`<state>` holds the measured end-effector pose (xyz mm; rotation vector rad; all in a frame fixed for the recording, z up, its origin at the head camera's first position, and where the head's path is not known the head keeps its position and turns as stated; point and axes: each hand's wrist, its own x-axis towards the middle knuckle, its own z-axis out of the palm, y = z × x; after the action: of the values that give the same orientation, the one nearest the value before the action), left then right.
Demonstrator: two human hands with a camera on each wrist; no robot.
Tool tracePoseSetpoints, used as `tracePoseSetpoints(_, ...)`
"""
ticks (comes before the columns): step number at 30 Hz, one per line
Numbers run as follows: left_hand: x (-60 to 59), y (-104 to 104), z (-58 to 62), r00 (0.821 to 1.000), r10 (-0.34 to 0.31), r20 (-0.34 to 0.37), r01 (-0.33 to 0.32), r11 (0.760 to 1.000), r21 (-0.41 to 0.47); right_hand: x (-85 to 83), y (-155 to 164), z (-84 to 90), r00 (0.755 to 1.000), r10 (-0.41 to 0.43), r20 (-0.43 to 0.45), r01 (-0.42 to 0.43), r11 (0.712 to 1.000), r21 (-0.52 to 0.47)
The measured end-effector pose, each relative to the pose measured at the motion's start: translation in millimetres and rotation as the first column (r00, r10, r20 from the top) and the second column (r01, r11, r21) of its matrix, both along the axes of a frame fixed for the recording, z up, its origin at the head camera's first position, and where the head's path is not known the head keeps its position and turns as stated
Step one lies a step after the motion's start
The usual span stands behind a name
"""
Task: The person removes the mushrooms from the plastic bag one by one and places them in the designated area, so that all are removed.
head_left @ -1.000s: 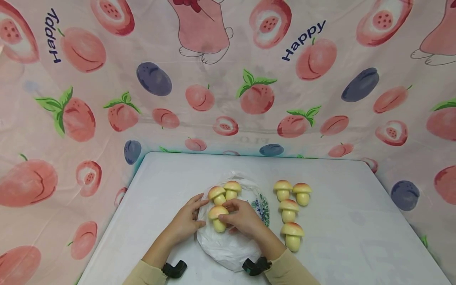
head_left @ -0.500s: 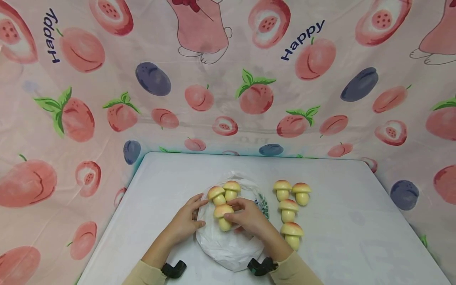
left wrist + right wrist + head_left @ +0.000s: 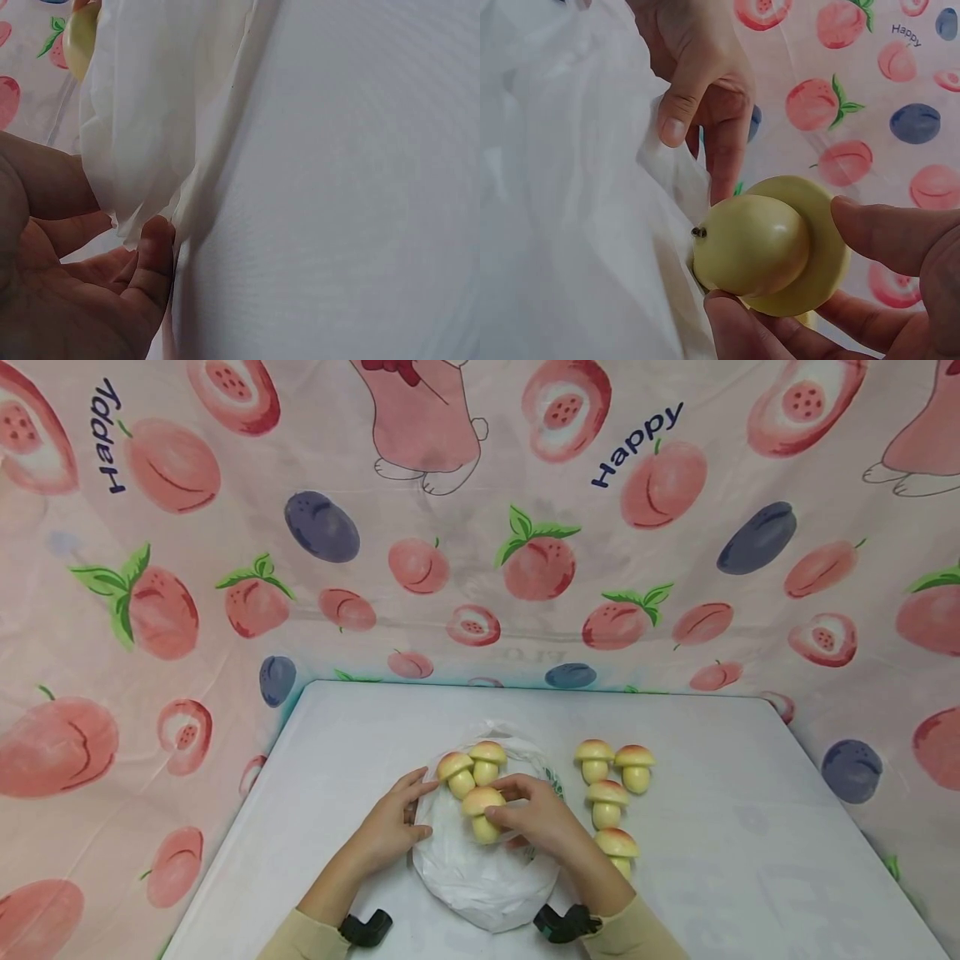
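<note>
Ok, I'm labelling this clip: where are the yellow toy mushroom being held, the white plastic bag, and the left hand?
Yellow toy mushroom (image 3: 759, 244): right wrist view, on its rounded stem.
White plastic bag (image 3: 468, 872): head view, on its bare near part.
Left hand (image 3: 390, 827): head view, on its back.

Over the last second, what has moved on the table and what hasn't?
The right hand, pinching a yellow toy mushroom, has carried it rightward and slightly farther across the white plastic bag. The left hand still holds the bag's edge. The other mushrooms lie unchanged.
</note>
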<state>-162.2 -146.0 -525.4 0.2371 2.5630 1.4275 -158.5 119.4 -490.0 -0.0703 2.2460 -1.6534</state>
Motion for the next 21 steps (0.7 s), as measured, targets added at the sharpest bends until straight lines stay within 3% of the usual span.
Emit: tracePoseSetpoints(21, -2.2, 0, -3.3, 1.000, 0.002, 0.000, -0.002, 1.000, 0.000, 5.5, 27, 17.5, 0.997, -0.072, -0.026, 0.072, 0.997, 0.007)
